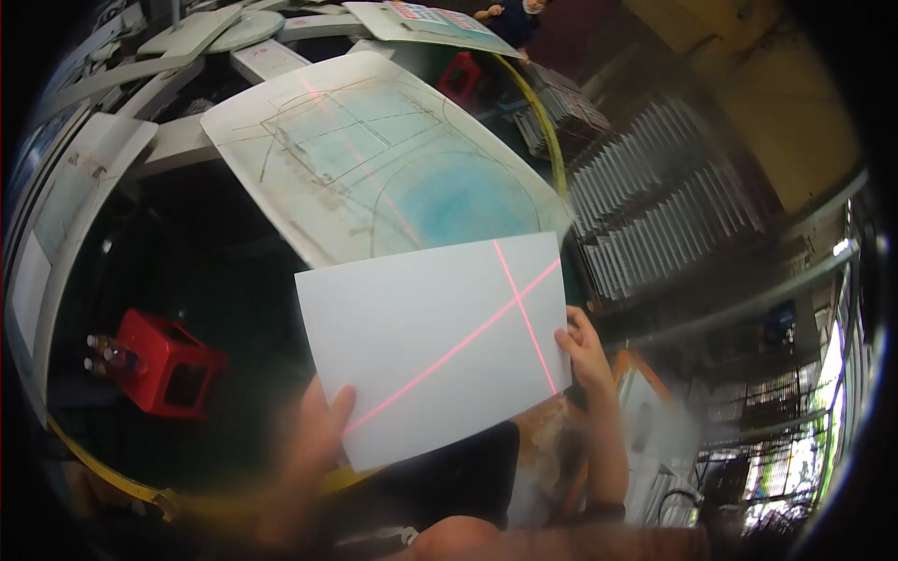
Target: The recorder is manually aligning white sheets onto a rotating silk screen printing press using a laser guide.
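Observation:
A blank white sheet (421,327) is held up in front of me, tilted, with two crossing red light lines on its face. My left hand (323,421) is closed on its lower left edge, thumb on top, somewhat blurred. At its right edge my right hand (585,351) pinches it, with the thumb in front and the other fingers partly behind. Just beyond the sheet lies a pale, round-cornered flat board (281,178), marked with drawn lines, smudges and a blue stain. The sheet overlaps the near end of this board in the picture.
A red plastic stool (168,365) with bottles (103,353) beside it stands at left. More boards (94,168) fan around at left and back. A yellow curved rail (552,131) runs round. Racked panels (664,206) stand at right. Another person (517,21) is at the back.

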A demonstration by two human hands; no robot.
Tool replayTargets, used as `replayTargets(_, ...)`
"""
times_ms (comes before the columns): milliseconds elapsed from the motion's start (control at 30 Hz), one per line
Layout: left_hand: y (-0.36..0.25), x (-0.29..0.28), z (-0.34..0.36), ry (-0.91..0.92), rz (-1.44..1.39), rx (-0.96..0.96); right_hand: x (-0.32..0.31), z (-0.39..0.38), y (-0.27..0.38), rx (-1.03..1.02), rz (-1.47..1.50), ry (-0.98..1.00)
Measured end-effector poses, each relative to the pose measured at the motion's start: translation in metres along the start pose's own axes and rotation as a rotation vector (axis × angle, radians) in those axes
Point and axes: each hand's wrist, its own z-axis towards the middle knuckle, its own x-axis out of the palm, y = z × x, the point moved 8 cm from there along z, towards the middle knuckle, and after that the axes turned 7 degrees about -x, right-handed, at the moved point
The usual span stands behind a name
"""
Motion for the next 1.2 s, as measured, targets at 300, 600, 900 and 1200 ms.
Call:
replayTargets(300, -0.05, -0.043, -0.015, -0.406, 0.639, 0.357, 0.035, 0.148, -0.025, -0.166, -0.01, -0.015)
replayTargets(600, -0.053, -0.047, -0.021, -0.602, 1.104, 0.453, 0.093, 0.197, -0.045, -0.034, -0.041, 0.129)
replayTargets(900, -0.049, -0.054, -0.023, -0.658, 1.083, 0.428, 0.121, 0.2, -0.038, -0.047, -0.061, 0.109)
replayTargets(1200, -0.048, -0.053, -0.022, -0.674, 1.087, 0.447, 0.124, 0.204, -0.039, -0.047, -0.076, 0.121)
